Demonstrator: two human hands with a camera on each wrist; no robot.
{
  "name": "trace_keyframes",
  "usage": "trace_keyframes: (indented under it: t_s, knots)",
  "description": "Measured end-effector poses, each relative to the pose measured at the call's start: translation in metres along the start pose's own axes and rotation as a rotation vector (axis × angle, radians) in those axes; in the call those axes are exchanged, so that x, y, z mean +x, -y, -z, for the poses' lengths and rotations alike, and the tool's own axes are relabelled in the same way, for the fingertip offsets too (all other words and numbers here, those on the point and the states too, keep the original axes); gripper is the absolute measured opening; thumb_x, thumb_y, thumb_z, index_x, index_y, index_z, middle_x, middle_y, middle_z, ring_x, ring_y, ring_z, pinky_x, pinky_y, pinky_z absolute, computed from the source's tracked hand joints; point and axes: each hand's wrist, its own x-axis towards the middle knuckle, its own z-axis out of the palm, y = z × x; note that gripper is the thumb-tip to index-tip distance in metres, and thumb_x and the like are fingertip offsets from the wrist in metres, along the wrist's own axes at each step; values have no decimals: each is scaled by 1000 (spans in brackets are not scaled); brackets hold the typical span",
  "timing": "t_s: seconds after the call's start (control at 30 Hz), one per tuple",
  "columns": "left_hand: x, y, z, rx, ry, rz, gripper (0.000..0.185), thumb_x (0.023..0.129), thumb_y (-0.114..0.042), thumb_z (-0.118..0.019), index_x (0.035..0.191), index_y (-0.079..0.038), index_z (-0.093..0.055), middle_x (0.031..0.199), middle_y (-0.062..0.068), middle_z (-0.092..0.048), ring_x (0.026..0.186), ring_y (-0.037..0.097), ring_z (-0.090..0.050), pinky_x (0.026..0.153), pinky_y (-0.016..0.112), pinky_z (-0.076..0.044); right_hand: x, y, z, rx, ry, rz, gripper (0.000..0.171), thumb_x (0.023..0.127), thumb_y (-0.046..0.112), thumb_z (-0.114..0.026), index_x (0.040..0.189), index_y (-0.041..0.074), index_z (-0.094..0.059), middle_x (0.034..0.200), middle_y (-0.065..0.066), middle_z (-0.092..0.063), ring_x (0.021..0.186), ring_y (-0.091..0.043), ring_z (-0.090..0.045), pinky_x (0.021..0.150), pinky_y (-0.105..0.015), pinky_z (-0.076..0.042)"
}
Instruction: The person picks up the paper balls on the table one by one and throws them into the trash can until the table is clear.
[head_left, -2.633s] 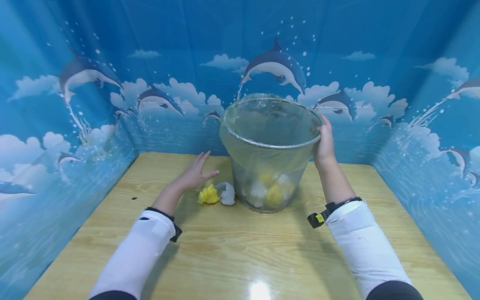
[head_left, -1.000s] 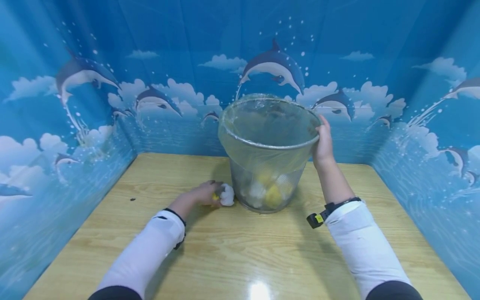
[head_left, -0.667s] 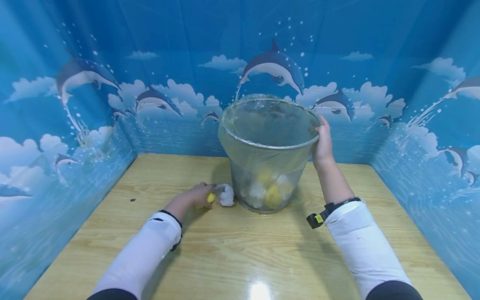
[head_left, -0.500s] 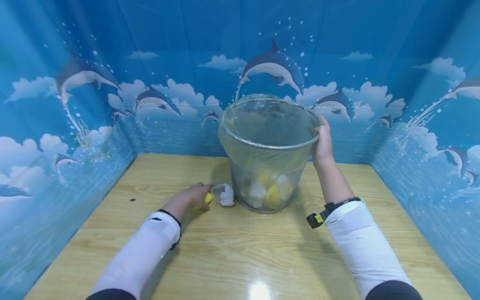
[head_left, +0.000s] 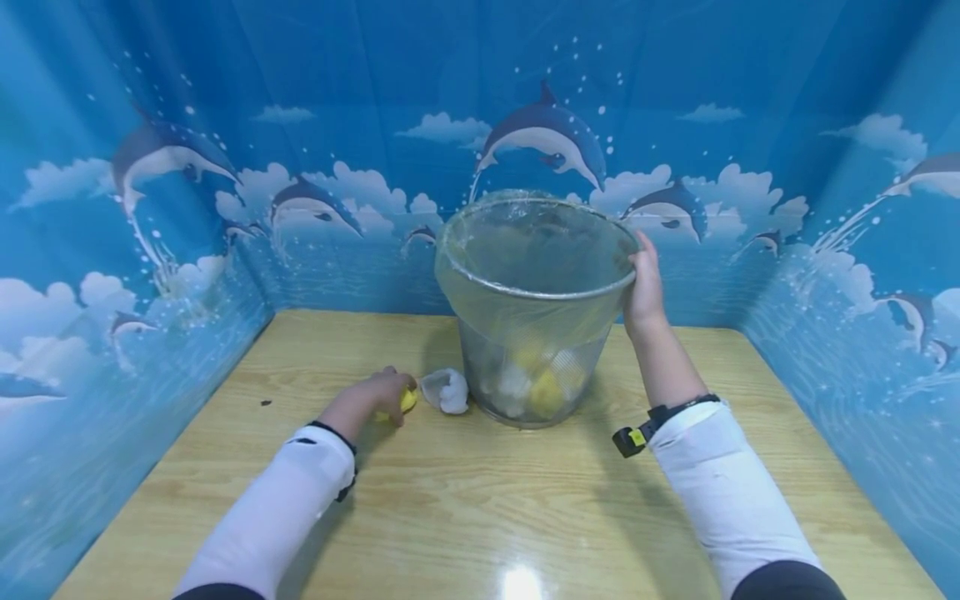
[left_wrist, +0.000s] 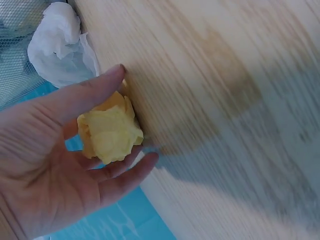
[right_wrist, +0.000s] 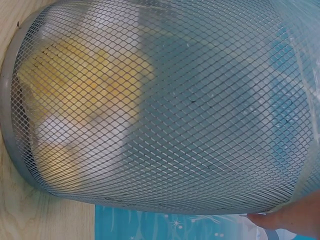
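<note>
The left hand (head_left: 369,400) was curled around a yellow crumpled paper ball (left_wrist: 110,132), with the thumb above it and the fingers (left_wrist: 125,175) beneath, so that the ball sat in the cup of the palm, low over the wooden table (head_left: 480,517). The ball was roughly round and showed no marked long axis. From this grip the mesh wastebasket (head_left: 536,308) lay to the right and slightly farther from the person, with its open mouth well above the level of the held ball. A white crumpled paper ball (head_left: 447,390) lay on the table between the left hand and the base of the basket, just beside the mesh wall; the left hand was the nearer of the two to it. The right hand (head_left: 647,287) gripped the basket's rim on its right side, fingers wrapped over the edge; the right wrist view showed only a small part of that hand at the rim. The basket was lined with a clear plastic bag and stood upright. Through the mesh, several yellow and white crumpled papers (right_wrist: 75,100) were visible at the bottom; an exact count could not be made.
</note>
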Motion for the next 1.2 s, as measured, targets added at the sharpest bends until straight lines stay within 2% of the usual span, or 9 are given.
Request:
trace_keyframes:
  t_s: [0.13,0.33,0.63,0.83,0.93,1.03,1.2]
  knots:
    - [-1,-1,1,2,-5,4,65,69,-4,-82,129,-2,-56,114,23,-50,103,33,-54,94,46,-48,0,0,0,-1,-2,1,63,93,15,-22,155,13,-10,160,-3,-10,142,-23,-20,118,-39,-19]
    - [-2,0,3,-1,-8,18,58,74,-8,-81,126,-1,-56,112,20,-52,100,28,-54,93,44,-48,-1,1,0,0,1,-9,64,93,15,-20,156,12,-6,162,-2,-5,145,-21,-16,119,-37,-16]
    - [2,4,4,4,-20,16,56,83,-24,-75,128,2,-54,124,24,-57,116,37,-53,101,48,-43,0,1,0,-2,6,-15,64,94,15,-20,156,13,-5,162,-2,-5,145,-21,-17,119,-37,-16]
    - [3,6,4,-71,-44,24,57,83,-23,-74,129,3,-52,116,21,-60,105,31,-57,94,45,-47,-1,1,0,-7,16,-12,64,94,15,-20,156,13,-4,162,-2,-5,146,-21,-14,120,-37,-15]
    - [3,7,5,-111,-77,25,57,83,-23,-74,129,3,-52,114,19,-60,101,28,-57,90,43,-48,-1,2,0,-6,19,-12,64,94,14,-20,156,13,-4,162,-2,-5,146,-21,-14,120,-36,-15]
    - [4,8,7,-136,-141,-4,53,82,-20,-73,124,5,-54,107,20,-61,94,29,-58,86,43,-50,-1,2,0,-4,17,-11,64,94,14,-21,156,13,-6,162,-2,-6,145,-21,-15,119,-37,-16]
    - [8,9,12,-163,-233,-55,51,82,-19,-71,122,8,-54,102,21,-62,92,31,-59,85,44,-50,-2,1,1,-13,11,-17,64,94,16,-22,156,14,-7,162,-2,-7,144,-22,-17,119,-39,-16]
